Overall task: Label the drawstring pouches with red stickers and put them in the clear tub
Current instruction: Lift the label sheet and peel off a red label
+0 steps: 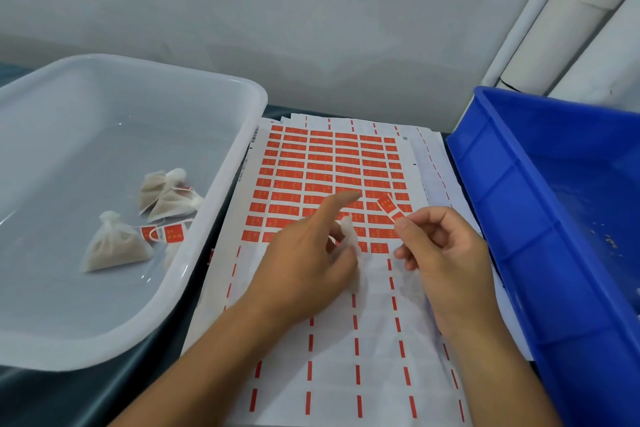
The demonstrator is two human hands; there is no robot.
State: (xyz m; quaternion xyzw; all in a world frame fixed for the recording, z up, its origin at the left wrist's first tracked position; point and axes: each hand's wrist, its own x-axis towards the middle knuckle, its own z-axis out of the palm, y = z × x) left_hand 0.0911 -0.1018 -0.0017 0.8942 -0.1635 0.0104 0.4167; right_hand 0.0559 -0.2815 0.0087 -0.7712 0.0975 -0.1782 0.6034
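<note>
Left hand (pixel 308 253) largely hides a pouch (pixel 349 236); right hand (pixel 440 250) pinches a sticker (pixel 389 206).

Your clear tub (pixel 221 163) sits left of the sticker sheet (pixel 332 170) and holds three gauzy white drawstring pouches (pixel 116 246) with red tags near its right wall. You pinch a peeled red sticker (pixel 389 206) just above the sheet; another pouch (pixel 349 236) stands upright there.

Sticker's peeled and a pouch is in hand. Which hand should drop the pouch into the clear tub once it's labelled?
Left. The left hand already holds the pouch in its grip and lies nearer the clear tub. The right hand pinches the red sticker beside the blue bin, so it would have to cross over.
</note>
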